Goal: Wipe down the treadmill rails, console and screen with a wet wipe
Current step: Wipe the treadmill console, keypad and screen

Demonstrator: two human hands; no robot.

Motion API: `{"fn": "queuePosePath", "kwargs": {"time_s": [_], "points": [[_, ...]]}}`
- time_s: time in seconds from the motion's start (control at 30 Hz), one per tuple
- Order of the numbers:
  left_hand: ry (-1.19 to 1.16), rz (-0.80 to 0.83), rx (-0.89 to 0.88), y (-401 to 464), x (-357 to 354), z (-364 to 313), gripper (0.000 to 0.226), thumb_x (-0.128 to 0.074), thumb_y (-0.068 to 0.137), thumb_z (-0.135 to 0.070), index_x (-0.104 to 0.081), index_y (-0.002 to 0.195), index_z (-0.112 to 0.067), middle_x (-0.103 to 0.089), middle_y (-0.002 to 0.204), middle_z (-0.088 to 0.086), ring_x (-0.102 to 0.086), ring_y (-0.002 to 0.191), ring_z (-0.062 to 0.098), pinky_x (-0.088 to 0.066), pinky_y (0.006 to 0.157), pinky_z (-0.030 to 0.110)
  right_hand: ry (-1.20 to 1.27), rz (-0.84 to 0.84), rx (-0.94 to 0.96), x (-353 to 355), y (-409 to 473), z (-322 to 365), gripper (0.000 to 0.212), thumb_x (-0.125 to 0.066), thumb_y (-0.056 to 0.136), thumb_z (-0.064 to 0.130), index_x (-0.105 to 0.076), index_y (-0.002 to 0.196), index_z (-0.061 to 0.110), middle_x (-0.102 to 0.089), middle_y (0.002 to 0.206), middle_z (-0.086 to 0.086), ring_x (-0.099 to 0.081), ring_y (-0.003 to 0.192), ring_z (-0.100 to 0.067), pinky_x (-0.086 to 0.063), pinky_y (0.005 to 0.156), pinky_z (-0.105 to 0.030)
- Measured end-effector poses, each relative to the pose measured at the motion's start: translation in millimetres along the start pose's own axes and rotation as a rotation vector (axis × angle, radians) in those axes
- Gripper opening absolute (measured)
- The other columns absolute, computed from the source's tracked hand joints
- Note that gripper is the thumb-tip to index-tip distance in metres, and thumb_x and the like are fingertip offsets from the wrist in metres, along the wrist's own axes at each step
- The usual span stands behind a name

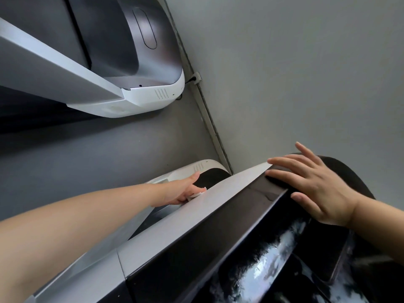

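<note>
I look down over the back of the treadmill console (218, 241), a black glossy housing with a pale grey back panel (196, 217). My left hand (183, 192) reaches behind that panel and holds a small white wet wipe (196, 194) against its far side; most of the wipe is hidden by the fingers and the panel edge. My right hand (314, 184) rests flat on the top black edge of the console with fingers spread. The glossy screen surface (273, 259) shows reflections at lower right.
A second treadmill (140, 62) stands to the left, with a silver upright (54, 68) and white-grey motor cover. Grey floor (87, 149) lies between the machines. A grey wall (284, 73) is close ahead, with a socket and cable (195, 78) at its base.
</note>
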State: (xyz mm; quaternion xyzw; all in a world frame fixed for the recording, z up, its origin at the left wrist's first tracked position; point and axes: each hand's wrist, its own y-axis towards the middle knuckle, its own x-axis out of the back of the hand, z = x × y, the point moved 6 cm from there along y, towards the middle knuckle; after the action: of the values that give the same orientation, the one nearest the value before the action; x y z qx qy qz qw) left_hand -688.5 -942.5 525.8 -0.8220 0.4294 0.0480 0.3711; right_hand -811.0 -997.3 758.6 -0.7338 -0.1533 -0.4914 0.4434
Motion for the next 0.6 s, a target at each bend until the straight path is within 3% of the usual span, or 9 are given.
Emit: {"fn": "queuePosePath", "kwargs": {"time_s": [0.33,0.47,0.6], "points": [[-0.047,-0.026,-0.144,13.5,-7.7,-49.6,0.07,0.002,0.094,-0.055,-0.034,0.145,-0.022,-0.023,0.155,0.005,-0.022,0.142,0.021,-0.013,0.117,0.03,0.091,-0.11,0.015,-7.5,2.6,0.7,0.057,-0.011,0.099,0.049,-0.048,0.129,0.017,-0.056,0.127,-0.014,-0.05,0.113,-0.029,-0.022,0.109,-0.058],[-0.041,0.071,-0.312,-10.0,-18.2,-76.1,0.075,-0.001,0.087,-0.059,-0.031,0.145,-0.022,-0.023,0.154,-0.008,-0.021,0.14,0.006,-0.012,0.117,0.023,0.126,-0.149,0.029,-5.8,4.1,-0.6,0.057,-0.012,0.099,0.05,-0.044,0.132,0.018,-0.051,0.13,-0.011,-0.05,0.114,-0.028,-0.022,0.109,-0.058],[0.008,0.117,-0.434,-34.2,-25.8,-80.1,0.067,-0.007,0.083,-0.07,-0.035,0.135,-0.038,-0.029,0.142,-0.031,-0.025,0.13,-0.017,-0.014,0.108,0.007,0.189,-0.251,0.04,-2.7,1.7,0.9,0.052,-0.017,0.098,0.052,-0.029,0.139,0.023,-0.04,0.136,-0.01,-0.046,0.121,-0.027,-0.023,0.11,-0.057]]}}
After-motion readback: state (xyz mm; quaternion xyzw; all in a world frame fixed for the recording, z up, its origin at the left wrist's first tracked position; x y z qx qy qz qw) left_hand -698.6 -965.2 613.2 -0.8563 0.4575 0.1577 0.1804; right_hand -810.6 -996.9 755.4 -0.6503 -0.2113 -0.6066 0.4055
